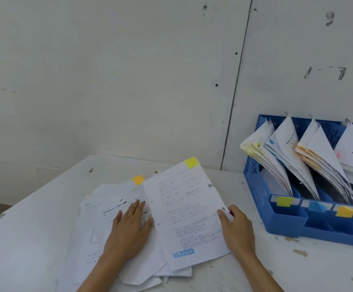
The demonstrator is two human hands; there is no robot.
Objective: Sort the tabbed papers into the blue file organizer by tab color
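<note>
Sheet (184,216) w/ a yellow tab (191,162) lies atop the loose pile (108,207) near the table's (34,228) front edge. The right hand (237,228) pinches its right edge, thumb on top. The left hand (132,226) lies flat, fingers straight, pressing the pile, where an orange tab (138,179) shows. Paper looks thin, light & floppy, apt to sag or crease. A mid-edge hold seems safest. Blue organizer (287,224) stands at the table's right edge by the wall (129,81), yellow label (284,201) on its leftmost slot.
</note>
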